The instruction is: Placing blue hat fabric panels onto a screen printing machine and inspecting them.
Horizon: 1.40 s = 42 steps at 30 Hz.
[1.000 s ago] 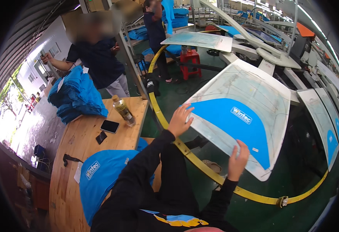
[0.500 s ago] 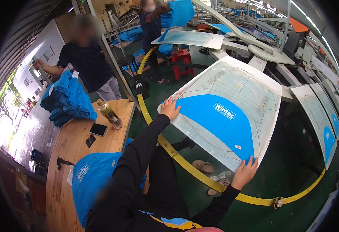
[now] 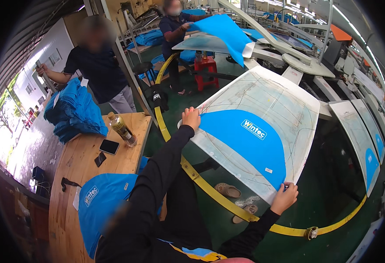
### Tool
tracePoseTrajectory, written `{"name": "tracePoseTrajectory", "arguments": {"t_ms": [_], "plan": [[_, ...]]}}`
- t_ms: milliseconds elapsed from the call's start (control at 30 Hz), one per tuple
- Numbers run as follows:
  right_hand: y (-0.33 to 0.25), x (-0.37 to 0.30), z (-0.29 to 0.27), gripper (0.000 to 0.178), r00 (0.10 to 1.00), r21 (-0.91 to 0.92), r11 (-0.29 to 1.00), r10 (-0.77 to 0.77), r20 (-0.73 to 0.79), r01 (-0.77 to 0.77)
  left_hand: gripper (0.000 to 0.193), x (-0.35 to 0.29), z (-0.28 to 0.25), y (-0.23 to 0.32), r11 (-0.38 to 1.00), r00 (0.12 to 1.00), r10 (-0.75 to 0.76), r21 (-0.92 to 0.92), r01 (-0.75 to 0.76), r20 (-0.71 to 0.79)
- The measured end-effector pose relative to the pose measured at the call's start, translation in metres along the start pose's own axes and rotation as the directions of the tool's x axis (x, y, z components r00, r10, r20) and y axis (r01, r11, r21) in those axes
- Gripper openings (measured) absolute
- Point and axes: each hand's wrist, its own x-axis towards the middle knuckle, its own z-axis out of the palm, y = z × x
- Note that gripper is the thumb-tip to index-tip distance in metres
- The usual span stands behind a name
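Note:
A blue curved fabric panel (image 3: 240, 133) with a white printed logo lies on a pale, worn board (image 3: 284, 103) in front of me. My left hand (image 3: 191, 118) pinches the panel's left corner at the board's edge, its fingers curled. At the near right corner, my right hand (image 3: 284, 197) has thumb and fingers closed on the panel's tip. Similar blue panels (image 3: 102, 206) lie on the wooden table (image 3: 67, 193) by my left arm.
A yellow curved rail (image 3: 214, 193) runs below the board, near clogs (image 3: 227, 190) on the floor. The table holds a bottle (image 3: 122, 129), a phone (image 3: 109, 147) and a blue fabric stack (image 3: 76, 111). One person stands behind it; another handles a blue sheet (image 3: 227, 35) beyond.
Both my hands have gone from fingers resting flat to pinching the panel's corners. In the background, the other person's blue sheet has swung right over a board.

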Motion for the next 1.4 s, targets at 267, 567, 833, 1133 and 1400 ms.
{"name": "tracePoseTrajectory", "arguments": {"t_ms": [267,567,833,1133,1400], "plan": [[-0.025,0.006,0.020,0.009,0.995,0.771,0.635,-0.101,0.006,0.059,0.026,-0.025,-0.029,0.031,0.756,0.951,0.281,-0.639,-0.139,0.127],[-0.180,-0.074,-0.043,0.008,0.936,0.978,0.209,-0.348,0.060,0.016,0.021,-0.124,-0.167,0.128,-0.057,0.892,0.433,-0.985,0.166,0.126],[-0.215,-0.134,-0.106,0.009,0.758,0.974,-0.033,-0.635,0.152,-0.223,0.022,-0.219,-0.289,0.032,-0.117,0.981,0.140,-0.982,0.151,0.134],[-0.219,-0.173,-0.073,0.020,0.614,0.771,-0.113,-0.681,0.399,-0.627,0.026,-0.427,-0.364,-0.098,-0.399,0.884,-0.319,-0.894,0.203,0.343],[-0.397,-0.248,-0.040,0.013,0.195,0.685,-0.028,-0.966,0.169,-0.728,0.030,-0.537,-0.455,-0.191,0.075,0.341,-0.932,-0.985,-0.158,-0.126]]}}
